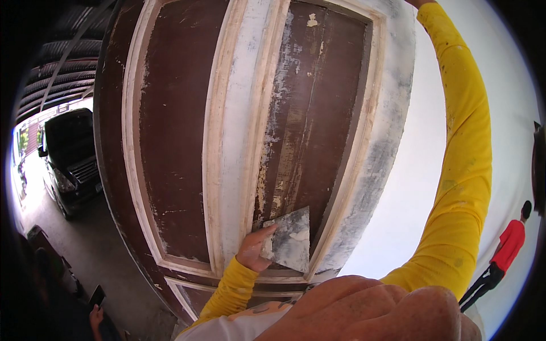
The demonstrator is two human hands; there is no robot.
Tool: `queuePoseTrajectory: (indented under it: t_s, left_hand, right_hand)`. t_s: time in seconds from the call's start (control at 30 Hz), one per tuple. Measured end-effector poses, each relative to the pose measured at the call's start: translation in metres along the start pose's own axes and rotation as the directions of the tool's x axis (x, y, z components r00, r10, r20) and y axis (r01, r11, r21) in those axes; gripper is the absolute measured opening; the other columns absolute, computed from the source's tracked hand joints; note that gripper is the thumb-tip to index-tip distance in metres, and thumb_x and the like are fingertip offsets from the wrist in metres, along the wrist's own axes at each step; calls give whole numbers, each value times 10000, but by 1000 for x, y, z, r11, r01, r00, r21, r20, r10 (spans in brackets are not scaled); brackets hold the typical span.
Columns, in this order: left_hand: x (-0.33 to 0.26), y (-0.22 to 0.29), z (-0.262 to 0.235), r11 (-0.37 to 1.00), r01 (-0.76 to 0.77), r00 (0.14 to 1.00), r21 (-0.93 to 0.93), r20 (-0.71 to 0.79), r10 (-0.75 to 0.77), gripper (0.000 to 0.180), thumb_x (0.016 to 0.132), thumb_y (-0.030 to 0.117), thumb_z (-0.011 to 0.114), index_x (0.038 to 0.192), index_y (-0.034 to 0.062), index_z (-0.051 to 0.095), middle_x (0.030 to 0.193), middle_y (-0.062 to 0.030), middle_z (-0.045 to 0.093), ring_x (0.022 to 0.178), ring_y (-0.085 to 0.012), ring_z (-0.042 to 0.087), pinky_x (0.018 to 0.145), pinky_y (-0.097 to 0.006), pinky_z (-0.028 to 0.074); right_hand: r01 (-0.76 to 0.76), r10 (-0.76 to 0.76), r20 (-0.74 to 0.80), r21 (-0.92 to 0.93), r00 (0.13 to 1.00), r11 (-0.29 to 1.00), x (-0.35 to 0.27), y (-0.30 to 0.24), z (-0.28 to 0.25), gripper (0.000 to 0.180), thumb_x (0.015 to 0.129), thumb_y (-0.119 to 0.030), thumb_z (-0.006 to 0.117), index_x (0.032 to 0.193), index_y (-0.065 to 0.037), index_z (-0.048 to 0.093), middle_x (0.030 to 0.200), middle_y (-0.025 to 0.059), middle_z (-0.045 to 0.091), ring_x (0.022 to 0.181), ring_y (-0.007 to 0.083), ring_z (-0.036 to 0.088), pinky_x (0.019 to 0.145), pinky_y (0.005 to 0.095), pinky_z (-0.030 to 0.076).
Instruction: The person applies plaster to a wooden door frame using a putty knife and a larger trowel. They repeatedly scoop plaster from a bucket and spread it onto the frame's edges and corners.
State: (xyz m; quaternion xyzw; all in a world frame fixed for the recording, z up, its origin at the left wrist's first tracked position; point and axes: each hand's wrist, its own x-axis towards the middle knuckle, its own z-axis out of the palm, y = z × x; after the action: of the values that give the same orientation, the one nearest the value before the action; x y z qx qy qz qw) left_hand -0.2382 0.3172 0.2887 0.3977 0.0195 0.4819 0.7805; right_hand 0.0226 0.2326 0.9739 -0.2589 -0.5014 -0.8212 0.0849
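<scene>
lower centre, left hand [254,248] is clamping fingers on the smeared plate [293,244], best kept steady; upper right, right hand [420,3] is barely showing: cannot tell fingers.

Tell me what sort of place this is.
Probably a covered carport beside a building: there is a corrugated roof, a dark vehicle at left, and a large panelled door.
</scene>
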Motion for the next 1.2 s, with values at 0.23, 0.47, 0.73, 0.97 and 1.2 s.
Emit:
queuePoseTrajectory:
  t_s: [0.23,0.47,0.73,0.97,1.2]
  left_hand:
    - [-2,13,17,966,122,992,-227,52,-113,349,1001,218,527,1249,-2,636,1214,-138,692,1095,-258,676,995,-408,532]
    - [-6,19,29,972,116,993,-206,47,-108,373,989,223,551,1272,-10,619,1211,-143,692,1093,-263,678,1000,-406,529]
    - [-20,21,52,972,-107,990,207,-67,124,356,996,222,548,1258,-7,625,1200,-136,694,1089,-257,678,1002,-400,530]
    - [-7,20,28,969,115,993,-217,65,-103,341,1001,220,533,1244,4,635,1189,-125,700,1069,-249,685,974,-396,546]
    - [-4,16,27,964,143,989,-222,56,-134,343,1002,218,534,1247,-3,629,1182,-123,703,1055,-248,691,961,-404,551]
  right_hand:
    - [-225,224,10,61,974,973,-79,29,20,569,783,99,471,1208,-194,710,1248,57,691,1174,294,614,1026,407,468]
    - [-203,270,-222,283,937,938,-10,-17,5,482,866,32,433,1217,-168,696,1177,128,706,1037,332,676,905,413,553]
    - [-414,417,150,-52,896,909,-12,-26,-6,506,845,-20,493,1267,-239,667,1043,103,738,892,341,705,743,449,569]
    - [-126,135,-109,80,985,989,25,-39,-25,503,812,-10,536,1235,-238,686,1214,30,693,1089,269,643,927,416,503]
    - [-65,65,-2,-75,998,995,-37,10,6,501,769,54,532,1144,-209,734,1234,-24,691,1153,242,601,1035,407,423]
